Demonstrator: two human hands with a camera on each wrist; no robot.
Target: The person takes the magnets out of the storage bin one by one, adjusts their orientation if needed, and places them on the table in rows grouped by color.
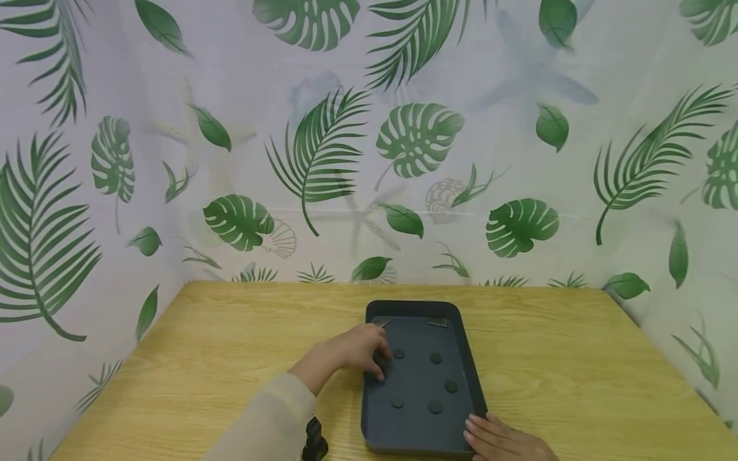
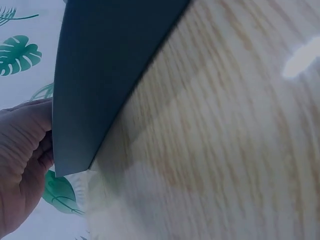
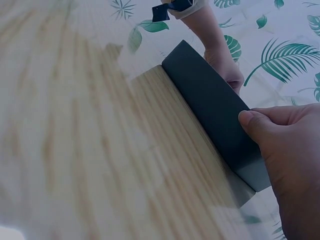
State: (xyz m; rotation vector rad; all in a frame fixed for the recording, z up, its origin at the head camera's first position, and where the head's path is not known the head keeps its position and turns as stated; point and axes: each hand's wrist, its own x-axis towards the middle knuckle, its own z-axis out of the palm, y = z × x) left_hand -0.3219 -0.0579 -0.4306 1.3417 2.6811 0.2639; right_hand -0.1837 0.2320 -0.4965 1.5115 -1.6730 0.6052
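Note:
A dark grey rectangular tray (image 1: 415, 435) lies lengthwise on the table. Several small dark round discs (image 1: 435, 358) are spread over its floor. My left hand (image 1: 362, 349) reaches over the left wall with bent fingers, close to one disc (image 1: 398, 353); whether anything is between its fingertips is hidden. Only part of that hand (image 2: 22, 155) shows beyond the tray wall (image 2: 100, 75) in the left wrist view. At the near right corner my right hand (image 1: 507, 438) grips the tray wall, its thumb against the outer side (image 3: 250, 122) in the right wrist view.
Two small flat shiny pieces, one at the far right (image 1: 437, 323) and one at the far left (image 1: 383, 323), lie inside the tray. A black device (image 1: 314, 440) sits by the left sleeve. Leaf-patterned cloth (image 1: 346, 160) stands behind the wooden table (image 1: 230, 333).

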